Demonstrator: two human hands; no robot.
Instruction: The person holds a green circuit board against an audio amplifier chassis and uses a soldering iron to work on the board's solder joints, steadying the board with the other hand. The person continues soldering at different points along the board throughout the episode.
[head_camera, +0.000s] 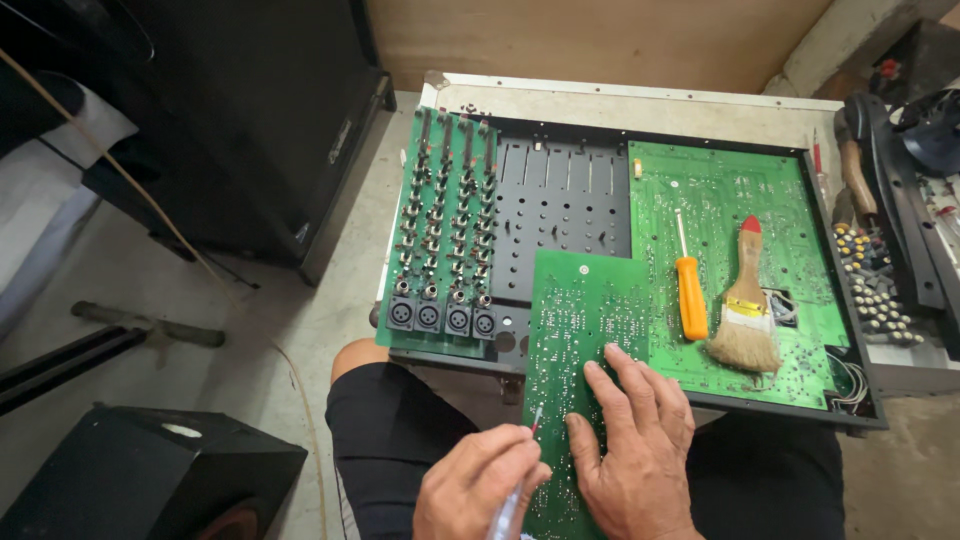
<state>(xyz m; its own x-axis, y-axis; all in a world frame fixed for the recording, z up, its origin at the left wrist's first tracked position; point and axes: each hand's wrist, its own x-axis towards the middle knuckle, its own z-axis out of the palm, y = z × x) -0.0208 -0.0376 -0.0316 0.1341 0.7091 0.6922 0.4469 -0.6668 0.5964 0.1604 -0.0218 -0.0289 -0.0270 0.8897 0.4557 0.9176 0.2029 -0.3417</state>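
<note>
Both hands work at the bottom centre: the right hand (635, 450) lies flat, fingers spread, on a narrow green circuit board (580, 330), while the left hand (480, 485) pinches a thin red-tipped tool (527, 450) touching the board's left edge. Solder points cover the board.

One view only, from a camera on the person's head, looking steeply down and slightly forward; close in, with the left hand (480, 482) and right hand (632, 440) at the near edge of frame; the opened chassis (650, 110) fills the middle; floor at left, wall at the far side.
</note>
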